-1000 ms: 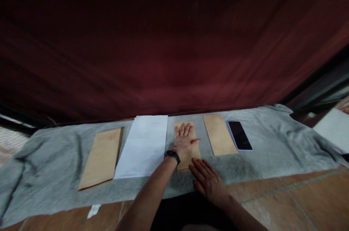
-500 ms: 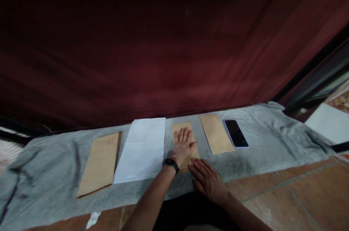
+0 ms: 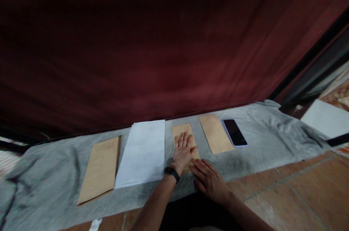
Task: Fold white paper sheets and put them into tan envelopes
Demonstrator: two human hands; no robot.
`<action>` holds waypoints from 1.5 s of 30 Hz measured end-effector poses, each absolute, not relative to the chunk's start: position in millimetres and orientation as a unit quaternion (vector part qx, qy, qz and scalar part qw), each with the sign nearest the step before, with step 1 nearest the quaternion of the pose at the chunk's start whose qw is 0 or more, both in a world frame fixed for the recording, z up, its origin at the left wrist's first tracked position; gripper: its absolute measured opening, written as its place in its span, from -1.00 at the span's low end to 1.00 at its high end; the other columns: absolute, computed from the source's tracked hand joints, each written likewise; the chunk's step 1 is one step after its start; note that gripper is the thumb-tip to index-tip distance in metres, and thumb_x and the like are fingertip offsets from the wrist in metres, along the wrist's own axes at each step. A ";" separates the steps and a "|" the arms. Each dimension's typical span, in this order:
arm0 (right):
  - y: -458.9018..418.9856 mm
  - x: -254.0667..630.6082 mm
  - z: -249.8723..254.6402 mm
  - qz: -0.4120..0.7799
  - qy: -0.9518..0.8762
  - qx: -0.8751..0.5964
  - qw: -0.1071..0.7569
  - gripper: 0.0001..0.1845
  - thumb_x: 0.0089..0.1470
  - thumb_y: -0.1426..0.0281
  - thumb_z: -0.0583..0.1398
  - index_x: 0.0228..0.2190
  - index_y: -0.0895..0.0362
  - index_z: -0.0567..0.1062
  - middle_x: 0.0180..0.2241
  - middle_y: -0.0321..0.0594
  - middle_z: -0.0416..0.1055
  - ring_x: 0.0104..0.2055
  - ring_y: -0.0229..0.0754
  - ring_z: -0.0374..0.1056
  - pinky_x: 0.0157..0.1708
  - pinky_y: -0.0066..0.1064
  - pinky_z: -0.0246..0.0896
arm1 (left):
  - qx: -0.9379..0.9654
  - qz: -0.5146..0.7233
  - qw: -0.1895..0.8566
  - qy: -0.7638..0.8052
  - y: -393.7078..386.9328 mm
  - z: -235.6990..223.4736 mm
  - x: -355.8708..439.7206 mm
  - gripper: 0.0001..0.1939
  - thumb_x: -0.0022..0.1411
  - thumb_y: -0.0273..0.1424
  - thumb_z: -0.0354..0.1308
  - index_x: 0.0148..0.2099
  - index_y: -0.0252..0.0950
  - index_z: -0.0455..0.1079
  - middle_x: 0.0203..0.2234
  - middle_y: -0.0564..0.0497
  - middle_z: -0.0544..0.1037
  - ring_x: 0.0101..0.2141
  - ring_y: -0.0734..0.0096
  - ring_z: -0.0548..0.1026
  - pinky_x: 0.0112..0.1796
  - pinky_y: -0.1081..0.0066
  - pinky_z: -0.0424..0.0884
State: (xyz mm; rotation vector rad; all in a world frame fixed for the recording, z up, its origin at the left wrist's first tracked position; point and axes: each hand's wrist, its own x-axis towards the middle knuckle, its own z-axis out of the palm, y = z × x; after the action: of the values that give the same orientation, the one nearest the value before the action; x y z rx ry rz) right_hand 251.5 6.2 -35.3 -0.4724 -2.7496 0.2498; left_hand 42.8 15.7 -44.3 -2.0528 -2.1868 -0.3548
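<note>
A brown paper envelope point(image 3: 181, 129) lies flat on a grey cloth in front of me. My left hand point(image 3: 183, 151), with a black band on the wrist, rests palm down across it, fingers stretched out. My right hand point(image 3: 209, 180) lies flat at the envelope's lower right corner, fingers extended and touching its edge. To the right are a second brown envelope point(image 3: 216, 134) and a phone point(image 3: 235, 132) with a dark screen and a pale purple edge. A stack of white paper point(image 3: 143, 154) lies left of my left hand. Farther left is a larger brown envelope point(image 3: 100, 169).
The grey cloth point(image 3: 272, 136) is spread along the foot of a dark red curtain-like surface point(image 3: 174, 60). Tiled floor point(image 3: 300, 180) shows at the near side. A white scrap point(image 3: 95, 224) lies at the cloth's front edge. A white panel point(image 3: 324, 118) stands far right.
My left hand has slid slightly down the envelope, toward me. My right hand stays nearly in place. The whole view has tilted a little.
</note>
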 end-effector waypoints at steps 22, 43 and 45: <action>7.2 251.5 -33.1 0.108 -0.968 -0.162 0.162 -0.34 0.25 0.40 0.12 0.33 0.03 0.15 0.34 -0.14 0.15 0.35 -0.05 0.11 0.33 -0.05 0.07 | -0.673 -0.098 0.056 -0.731 15.4 -43.7 43.4 -0.35 0.41 -0.06 -0.09 0.42 -0.21 0.03 0.42 -0.08 0.01 0.40 0.08 -0.07 0.33 -0.09 -0.13; 5.8 250.9 -35.6 0.119 -0.962 -0.170 0.179 -0.32 0.19 0.44 0.16 0.31 0.04 0.20 0.29 -0.13 0.25 0.32 -0.04 0.17 0.31 -0.04 0.11 | -0.710 -0.112 0.049 -0.694 -4.9 -45.5 43.4 -0.41 0.46 -0.18 -0.15 0.44 -0.26 -0.01 0.41 -0.01 0.08 0.40 0.12 -0.08 0.33 -0.09 -0.05; 5.9 250.8 -35.2 0.124 -0.962 -0.169 0.176 -0.31 0.19 0.44 0.16 0.32 0.04 0.18 0.28 -0.14 0.27 0.32 -0.05 0.17 0.31 -0.03 0.10 | -0.715 -0.115 0.045 -0.688 -10.9 -44.0 44.5 -0.43 0.47 -0.22 -0.16 0.44 -0.26 -0.02 0.41 -0.01 0.07 0.40 0.15 -0.08 0.34 -0.07 -0.05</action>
State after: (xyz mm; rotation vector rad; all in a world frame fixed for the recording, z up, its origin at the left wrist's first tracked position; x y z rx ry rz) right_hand 250.8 5.9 -35.2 -0.4789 -2.7229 0.3520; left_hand 44.5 -10.9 -44.0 -2.1844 -2.1022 -0.3525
